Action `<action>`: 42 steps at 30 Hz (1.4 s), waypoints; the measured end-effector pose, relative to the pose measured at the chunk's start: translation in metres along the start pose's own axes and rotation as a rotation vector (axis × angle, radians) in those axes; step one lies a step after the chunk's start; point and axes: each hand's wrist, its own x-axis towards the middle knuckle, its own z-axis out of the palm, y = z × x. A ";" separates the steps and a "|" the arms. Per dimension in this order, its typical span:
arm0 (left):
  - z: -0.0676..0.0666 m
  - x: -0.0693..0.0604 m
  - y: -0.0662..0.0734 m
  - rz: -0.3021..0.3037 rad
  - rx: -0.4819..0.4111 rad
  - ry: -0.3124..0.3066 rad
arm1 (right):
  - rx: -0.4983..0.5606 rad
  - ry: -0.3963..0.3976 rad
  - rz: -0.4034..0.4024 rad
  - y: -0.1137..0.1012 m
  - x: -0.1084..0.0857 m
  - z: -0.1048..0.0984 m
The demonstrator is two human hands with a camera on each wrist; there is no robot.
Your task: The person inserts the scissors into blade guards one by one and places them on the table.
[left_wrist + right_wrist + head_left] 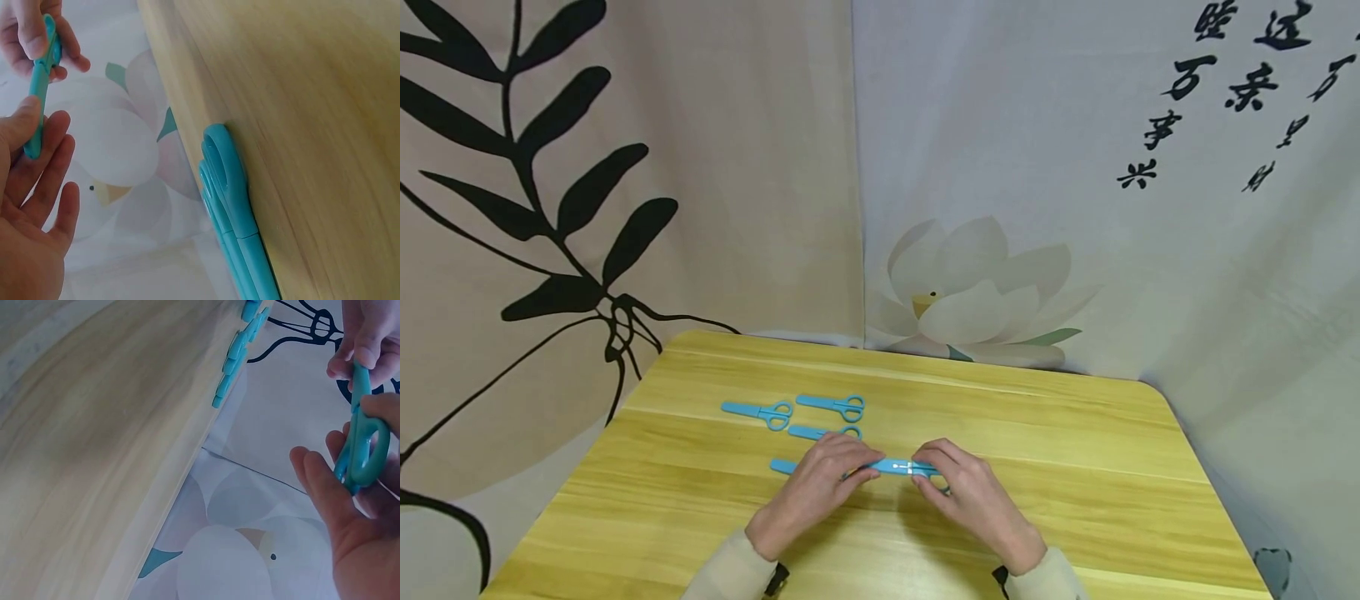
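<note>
Both hands hold one pair of blue scissors (893, 467) with a blue blade cover, level above the table. My left hand (826, 477) pinches the covered blade end between thumb and fingers. At the handle end, my right hand (976, 498) grips near the finger loops; in the right wrist view the loops (373, 453) show beside the thumb. Under the left hand lies another covered pair (781, 467), its handle hidden by that hand. Just beyond, a third pair (805, 432) is partly covered by the left fingers.
Two more blue covered scissors, a left pair (747, 409) and a right pair (822, 403), lie farther back with loops to the right. The wooden table (1075, 450) ends at a printed curtain (760, 167) behind it.
</note>
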 end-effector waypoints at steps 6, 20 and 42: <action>0.000 -0.002 -0.001 -0.006 0.000 -0.001 | -0.001 -0.001 0.003 -0.001 0.000 0.001; 0.001 -0.005 -0.001 -0.031 -0.009 -0.007 | 0.004 -0.027 0.035 -0.002 -0.001 0.005; 0.000 -0.007 -0.002 -0.023 0.036 -0.001 | 0.003 -0.014 -0.013 -0.002 0.000 0.008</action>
